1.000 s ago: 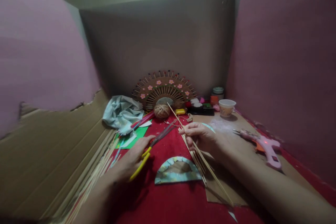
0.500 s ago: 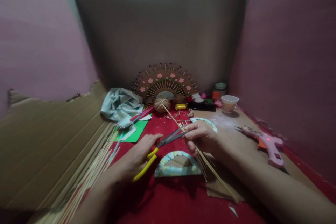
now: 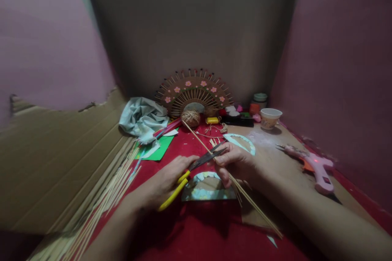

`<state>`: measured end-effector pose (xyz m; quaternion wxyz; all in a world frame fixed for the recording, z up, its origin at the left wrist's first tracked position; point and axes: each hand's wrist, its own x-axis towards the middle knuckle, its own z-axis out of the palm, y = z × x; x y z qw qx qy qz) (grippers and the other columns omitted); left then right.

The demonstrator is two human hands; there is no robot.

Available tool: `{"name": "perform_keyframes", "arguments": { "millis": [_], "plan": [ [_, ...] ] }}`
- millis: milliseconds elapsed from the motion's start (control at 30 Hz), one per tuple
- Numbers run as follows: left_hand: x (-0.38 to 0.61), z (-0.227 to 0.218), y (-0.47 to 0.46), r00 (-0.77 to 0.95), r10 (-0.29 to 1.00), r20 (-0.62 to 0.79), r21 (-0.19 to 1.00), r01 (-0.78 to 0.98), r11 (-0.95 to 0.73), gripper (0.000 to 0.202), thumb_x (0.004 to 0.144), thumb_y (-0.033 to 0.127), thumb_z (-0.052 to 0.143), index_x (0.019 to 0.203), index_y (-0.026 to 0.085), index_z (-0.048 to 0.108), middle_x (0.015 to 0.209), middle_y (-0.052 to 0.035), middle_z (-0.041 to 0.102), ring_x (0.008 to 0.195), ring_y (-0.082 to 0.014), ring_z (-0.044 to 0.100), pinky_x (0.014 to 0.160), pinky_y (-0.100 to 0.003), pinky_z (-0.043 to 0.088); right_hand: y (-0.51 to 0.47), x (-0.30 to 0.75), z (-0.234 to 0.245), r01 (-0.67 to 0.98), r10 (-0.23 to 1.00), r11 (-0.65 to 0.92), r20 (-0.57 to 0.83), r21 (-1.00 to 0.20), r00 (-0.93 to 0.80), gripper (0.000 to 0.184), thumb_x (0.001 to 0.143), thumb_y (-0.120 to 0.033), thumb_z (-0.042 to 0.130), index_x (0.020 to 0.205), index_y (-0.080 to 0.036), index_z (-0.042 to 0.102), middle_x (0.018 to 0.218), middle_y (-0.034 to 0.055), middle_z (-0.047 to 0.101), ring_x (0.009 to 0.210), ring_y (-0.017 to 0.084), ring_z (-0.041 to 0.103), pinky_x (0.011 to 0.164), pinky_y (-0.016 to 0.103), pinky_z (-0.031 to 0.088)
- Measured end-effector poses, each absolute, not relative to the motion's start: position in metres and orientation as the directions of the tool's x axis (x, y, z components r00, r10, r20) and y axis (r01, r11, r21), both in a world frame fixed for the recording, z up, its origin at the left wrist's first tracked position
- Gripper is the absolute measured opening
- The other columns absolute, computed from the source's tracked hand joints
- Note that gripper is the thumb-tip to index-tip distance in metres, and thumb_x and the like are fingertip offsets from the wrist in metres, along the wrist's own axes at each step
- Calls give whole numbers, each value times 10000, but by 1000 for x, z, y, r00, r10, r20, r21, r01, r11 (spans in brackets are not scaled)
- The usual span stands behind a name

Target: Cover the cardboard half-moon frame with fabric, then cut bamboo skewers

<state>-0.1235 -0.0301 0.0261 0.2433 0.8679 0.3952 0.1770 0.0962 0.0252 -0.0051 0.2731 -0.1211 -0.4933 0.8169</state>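
Note:
My left hand (image 3: 176,173) is closed on yellow-handled scissors (image 3: 174,195), whose dark blades are parted around a thin wooden stick (image 3: 197,138). In my right hand (image 3: 231,161), closed fingers pinch that stick beside the blades; its long lower end slants down to the right. Below the hands lies a half-round cardboard piece (image 3: 208,193) edged with blue patterned fabric, partly hidden by my right fingers. Short cut sticks (image 3: 215,142) show just beyond the blades. A second fabric-edged half-round frame (image 3: 249,147) rests behind my right hand.
A pink glue gun (image 3: 318,167) with a lit red light lies at right, near a paper cup (image 3: 270,119). Long sticks (image 3: 101,208) lie at left, by crumpled light-blue cloth (image 3: 142,114). Behind are a twine ball (image 3: 191,118) and a decorated stick fan (image 3: 196,85).
The scissors have shifted slightly right and up, their blades now across the stick. My left hand has moved toward my right hand. The view has tilted a little.

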Motion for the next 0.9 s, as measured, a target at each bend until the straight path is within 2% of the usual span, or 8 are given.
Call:
{"name": "perform_keyframes", "arguments": {
  "millis": [233,400,533,667,800,900],
  "plan": [
    [-124,17,-28,611,780,135,561,602,-568,346,893,284,420,1229,227,483,1160,-63,568,1029,-194,529,904,-297,421,24,93,-5,-321,546,-394,62,-861,-835,156,665,-229,662,668,-87,598,450,61,634,334,138,570,326,174,434],
    [-126,10,-27,612,783,111,533,629,-567,342,835,186,446,1174,185,496,1019,-43,614,868,-164,571,791,-265,440,27,91,-13,-332,531,-400,79,-854,-843,185,692,-226,630,751,-50,628,448,64,633,317,151,565,315,197,447],
    [-130,5,-26,600,789,133,469,663,-584,353,747,95,450,1081,182,522,899,-18,609,753,-133,549,700,-228,416,26,91,-16,-351,552,-403,82,-845,-830,164,688,-216,626,746,-63,625,457,59,639,344,166,588,334,206,470],
    [-134,3,-26,615,782,104,425,683,-594,463,667,44,440,1099,197,504,824,9,592,671,-114,512,619,-207,378,26,91,-16,-327,526,-422,65,-845,-848,162,688,-227,631,715,-67,627,465,59,640,350,152,585,332,191,456],
    [-134,2,-27,605,790,92,391,708,-588,403,678,58,424,1048,193,513,765,13,578,619,-107,483,569,-202,345,27,92,-19,-318,527,-408,65,-856,-848,160,706,-230,619,634,-94,574,467,59,637,359,128,578,345,168,442],
    [-134,1,-28,591,803,77,382,726,-571,346,693,78,419,1004,190,522,719,16,562,577,-101,458,535,-196,324,28,92,-21,-321,535,-392,71,-862,-842,157,716,-227,610,639,-102,555,472,51,635,354,122,570,355,175,449]
  ]
}}
